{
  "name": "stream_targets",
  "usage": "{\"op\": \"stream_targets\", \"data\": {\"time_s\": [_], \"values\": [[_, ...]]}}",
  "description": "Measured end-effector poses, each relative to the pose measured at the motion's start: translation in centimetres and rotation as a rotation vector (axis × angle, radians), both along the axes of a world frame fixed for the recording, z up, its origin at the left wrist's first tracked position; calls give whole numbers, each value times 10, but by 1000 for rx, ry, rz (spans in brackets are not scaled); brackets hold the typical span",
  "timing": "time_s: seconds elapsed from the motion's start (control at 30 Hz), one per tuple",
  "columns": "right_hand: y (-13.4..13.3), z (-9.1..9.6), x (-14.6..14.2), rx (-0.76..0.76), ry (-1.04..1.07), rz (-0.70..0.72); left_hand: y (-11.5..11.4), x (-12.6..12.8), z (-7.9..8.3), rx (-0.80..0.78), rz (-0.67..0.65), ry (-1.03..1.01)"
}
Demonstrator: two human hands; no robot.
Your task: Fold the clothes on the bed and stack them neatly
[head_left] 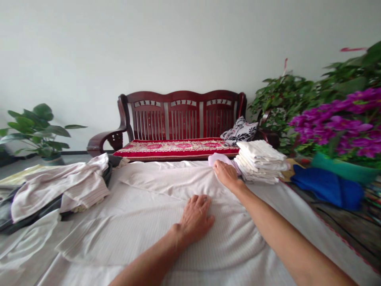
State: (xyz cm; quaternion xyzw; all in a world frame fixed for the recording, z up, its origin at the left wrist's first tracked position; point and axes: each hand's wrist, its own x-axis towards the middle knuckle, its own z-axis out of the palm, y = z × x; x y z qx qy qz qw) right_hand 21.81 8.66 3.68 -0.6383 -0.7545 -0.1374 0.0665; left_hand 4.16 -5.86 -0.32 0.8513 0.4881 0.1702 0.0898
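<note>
A pale ribbed garment point(143, 230) lies spread on the white cloth, with two long parts reaching to the left; I cannot tell whether they are legs or a sleeve and body. My left hand point(197, 217) rests flat on its middle, palm down, fingers stretched out and holding nothing. Farther off, my right hand point(226, 174) has its fingers curled down at the garment's far right edge, pinching the fabric there. Just past that hand lies a folded lilac cloth point(218, 158). Beside it stands a stack of folded white clothes point(260, 161).
Loose clothes point(65, 186) are heaped at the left on the white-covered surface point(119, 206). Beyond stands a wooden bench point(183, 115) with a red runner and patterned cushion point(239, 131). Purple flowers point(342, 123) and blue cloth point(327, 186) are at the right, a potted plant point(44, 131) far left.
</note>
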Motion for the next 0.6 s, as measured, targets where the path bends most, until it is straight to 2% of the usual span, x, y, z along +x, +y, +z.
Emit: {"op": "stream_targets", "data": {"time_s": [0.27, 0.43, 0.5, 0.6], "values": [[10, -13, 4, -7, -32, 19, 3, -1, -5, -2, -22, -18], [-6, -5, -4, 86, -13, 67, 4, -1, -7, 0, -19, -23], [-19, -6, -14, 124, 67, 137, 4, -1, -8, 1, -18, -26], [-38, -18, -27, 87, 221, 357, 5, 0, -8, 4, -19, -40]]}}
